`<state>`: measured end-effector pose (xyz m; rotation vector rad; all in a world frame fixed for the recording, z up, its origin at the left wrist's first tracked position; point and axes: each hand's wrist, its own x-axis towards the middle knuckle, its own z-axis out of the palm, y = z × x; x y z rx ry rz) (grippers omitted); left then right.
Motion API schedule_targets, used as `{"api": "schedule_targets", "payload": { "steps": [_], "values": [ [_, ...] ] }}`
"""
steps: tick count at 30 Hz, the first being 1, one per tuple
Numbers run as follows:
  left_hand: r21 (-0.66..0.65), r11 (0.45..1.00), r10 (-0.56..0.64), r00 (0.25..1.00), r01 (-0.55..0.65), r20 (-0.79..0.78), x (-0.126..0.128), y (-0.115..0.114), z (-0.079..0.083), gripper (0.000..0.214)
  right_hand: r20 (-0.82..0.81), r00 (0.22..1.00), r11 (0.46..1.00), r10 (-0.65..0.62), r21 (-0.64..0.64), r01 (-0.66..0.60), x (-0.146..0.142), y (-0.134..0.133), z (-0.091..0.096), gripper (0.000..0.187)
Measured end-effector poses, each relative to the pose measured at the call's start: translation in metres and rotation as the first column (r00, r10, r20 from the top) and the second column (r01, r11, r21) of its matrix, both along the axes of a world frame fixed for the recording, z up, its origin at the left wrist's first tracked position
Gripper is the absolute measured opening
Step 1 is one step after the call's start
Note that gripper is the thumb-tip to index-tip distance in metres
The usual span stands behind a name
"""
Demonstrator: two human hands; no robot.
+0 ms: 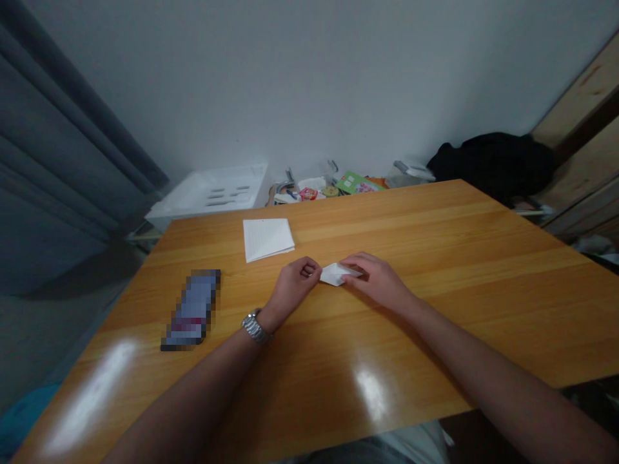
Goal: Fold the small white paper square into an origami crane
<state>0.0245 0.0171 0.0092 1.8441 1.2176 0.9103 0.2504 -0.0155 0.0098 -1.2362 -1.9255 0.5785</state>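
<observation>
1 folded paper (333, 275): being pinched at opposite ends by left hand (300, 276) and right hand (371, 274), near middle of table (425, 241); pointed form apparently already made, remaining folds not being shown. 1 lined paper (267, 238): being seen flat beyond left hand, untouched.

a small piece of white paper (331, 275), folded into a narrow, angular shape, lies level and lengthwise from left to right, broader in the middle and tapering to a point at its right end. its left tip meets the fingertips of the left hand (296, 283); the right hand's (382, 280) thumb and fingers partly cover its right half.
</observation>
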Motion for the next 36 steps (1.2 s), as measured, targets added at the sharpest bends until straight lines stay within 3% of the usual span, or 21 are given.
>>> {"api": "schedule_targets", "payload": {
  "steps": [4, 10, 15, 17, 20, 36],
  "values": [
    [0.072, 0.997, 0.01, 0.992, -0.001, -0.124, -0.005, 0.0, -0.003, 0.014, 0.185, 0.973, 0.979, 0.141, 0.123, -0.165, 0.002, 0.002, -0.003, 0.026],
    [0.262, 0.961, 0.007, 0.938, 0.09, -0.345, -0.008, -0.002, -0.003, 0.015, 0.302, 0.935, 0.967, 0.186, 0.11, -0.228, 0.003, 0.004, -0.007, 0.023],
    [0.393, 0.861, -0.107, 0.871, 0.322, -0.479, -0.008, -0.001, 0.0, 0.018, 0.339, 0.923, 0.964, 0.18, 0.124, -0.234, 0.004, 0.005, -0.01, 0.023],
    [0.385, 0.812, -0.17, 0.809, 0.439, -0.563, -0.009, -0.002, 0.002, 0.022, 0.347, 0.92, 0.962, 0.181, 0.13, -0.239, 0.005, 0.006, -0.011, 0.023],
    [0.344, 0.787, -0.216, 0.752, 0.511, -0.622, -0.009, -0.004, 0.004, 0.026, 0.354, 0.918, 0.961, 0.181, 0.134, -0.241, 0.005, 0.007, -0.013, 0.023],
    [0.325, 0.815, -0.178, 0.741, 0.48, -0.647, -0.007, -0.003, 0.003, 0.023, 0.293, 0.93, 0.947, 0.224, 0.159, -0.278, 0.006, 0.017, -0.021, 0.015]
  ]
}}
